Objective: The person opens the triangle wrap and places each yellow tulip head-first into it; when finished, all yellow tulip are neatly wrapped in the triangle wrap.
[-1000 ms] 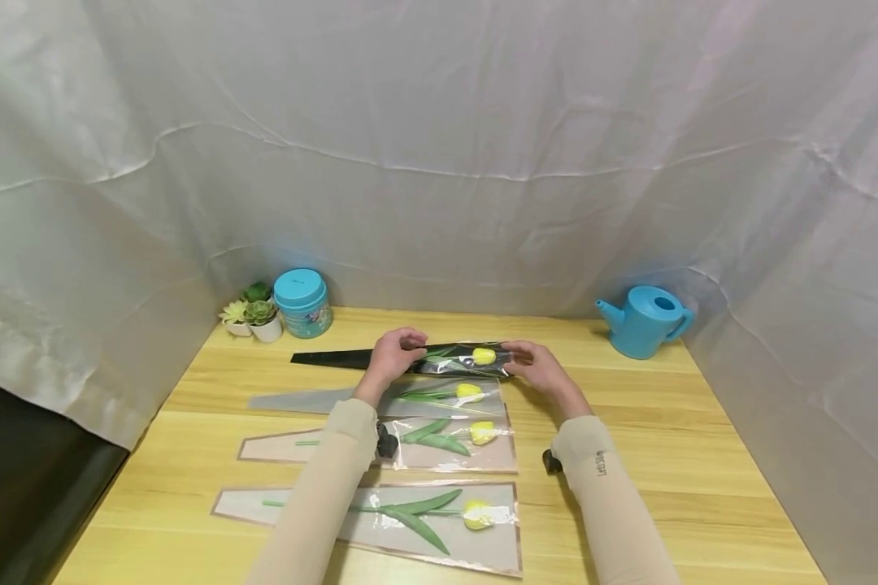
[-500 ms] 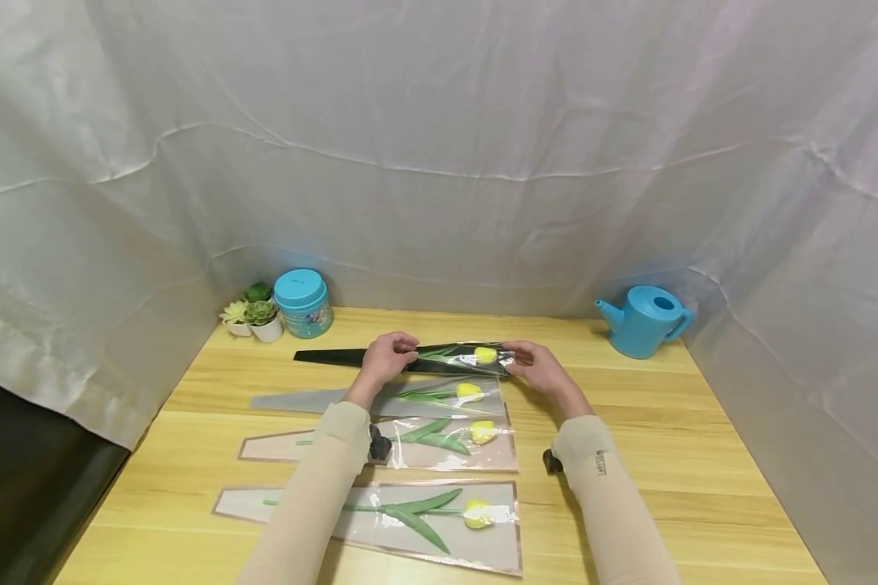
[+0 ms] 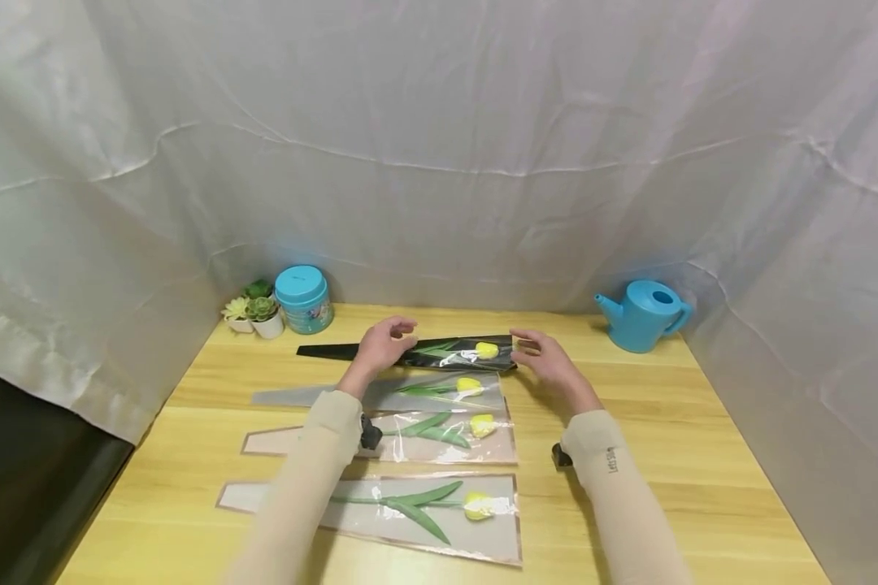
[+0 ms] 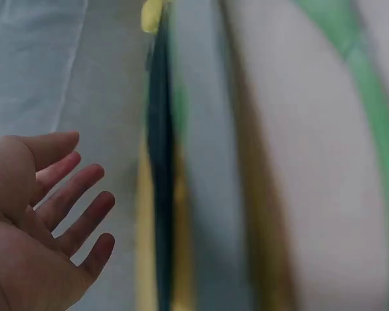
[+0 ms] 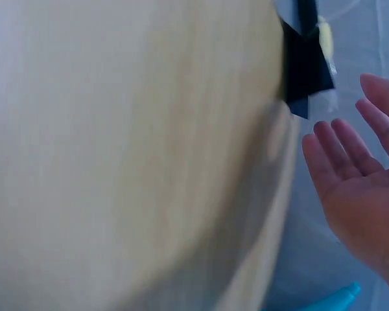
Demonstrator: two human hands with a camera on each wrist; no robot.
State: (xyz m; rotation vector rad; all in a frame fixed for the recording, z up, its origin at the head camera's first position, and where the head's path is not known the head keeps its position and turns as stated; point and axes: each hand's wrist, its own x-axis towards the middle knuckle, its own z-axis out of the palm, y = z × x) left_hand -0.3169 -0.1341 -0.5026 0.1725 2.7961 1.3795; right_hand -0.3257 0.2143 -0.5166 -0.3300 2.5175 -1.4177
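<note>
A black flower sleeve [image 3: 329,351] with a clear front lies farthest back on the table, a yellow tulip [image 3: 486,350] inside it. Over its middle is my left hand [image 3: 385,343]; the left wrist view has this hand [image 4: 58,201] with loosely bent fingers and nothing in them. My right hand [image 3: 547,357] is just off the sleeve's wide right end. Its fingers are spread and bare in the right wrist view, beside the black sleeve's corner [image 5: 308,65]. Nearer me lie a grey sleeve [image 3: 293,396] and two pale, brown-edged sleeves [image 3: 271,441], each with a yellow tulip.
Small potted succulents [image 3: 261,313] and a blue lidded jar [image 3: 303,301] stand at the back left. At the back right is a blue watering can [image 3: 644,317]. Grey curtains [image 3: 439,227] hang behind and at both sides of the wooden table [image 3: 666,455].
The right hand has come away from the black sleeve's wide end, slightly to the right. My left hand has slid left along the sleeve and lifted, its fingers opening.
</note>
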